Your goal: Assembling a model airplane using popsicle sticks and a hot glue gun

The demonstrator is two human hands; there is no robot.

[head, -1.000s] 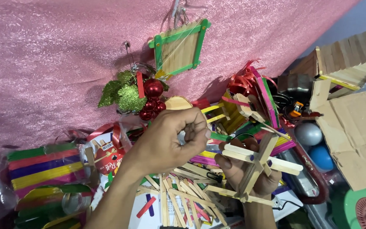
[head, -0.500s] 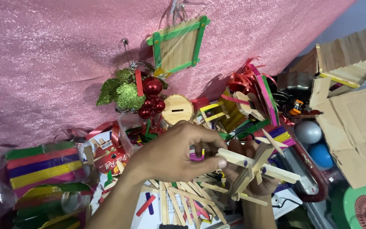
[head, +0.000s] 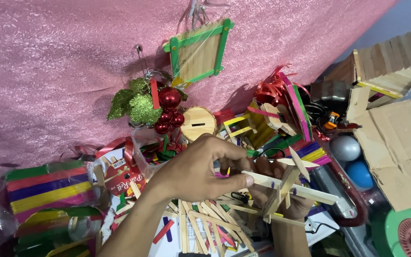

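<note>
Stick model [head: 286, 188] of plain wooden sticks, held up over loose sticks [head: 205, 228], left hand [head: 200, 171] pinching one long stick of it, right hand [head: 281, 200] gripping it from below, pink cloth [head: 63, 71] behind, stick frame [head: 198, 50] hanging above

2 hands [head: 200, 171], 1 stick model [head: 286, 188], 2 balls [head: 344, 148], 1 green-framed panel [head: 198, 51]

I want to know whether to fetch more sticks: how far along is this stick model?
Done: several plain sticks already join into a crossed frame. In hand: the right hand props it from below while the left hand pinches one bar's end. Left: it looks skeletal, and loose sticks lie beneath, so probably more to add.
</note>
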